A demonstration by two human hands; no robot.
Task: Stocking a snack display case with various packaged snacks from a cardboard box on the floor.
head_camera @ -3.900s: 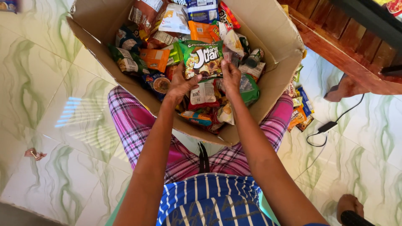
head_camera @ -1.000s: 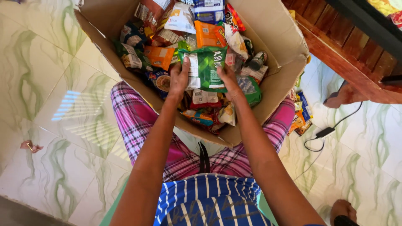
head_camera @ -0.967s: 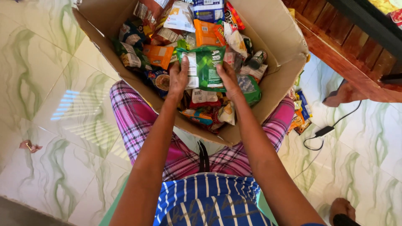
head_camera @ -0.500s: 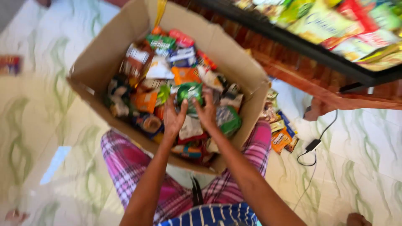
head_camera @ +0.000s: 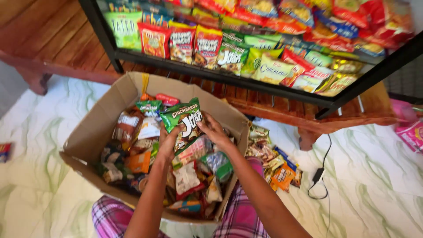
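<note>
Head view looks down on 2 bare arms reaching into a cardboard box [head_camera: 94, 128] on the pale tiled floor [head_camera: 44, 132]. Both hands hold 1 green snack bag [head_camera: 183, 120] upright just above the heap of mixed packets [head_camera: 189, 176] filling the box. Left hand [head_camera: 169, 141] has its fingers curled around the bag's lower left edge, pinching it; right hand [head_camera: 213, 130] grips the bag's right side, its fingers pressed together on the foil. Just beyond the box stands a black-framed shelf [head_camera: 220, 79] lined with more snack bags. Beside the box, loose packets [head_camera: 269, 158] lie on the floor near a black cable [head_camera: 324, 172].
</note>
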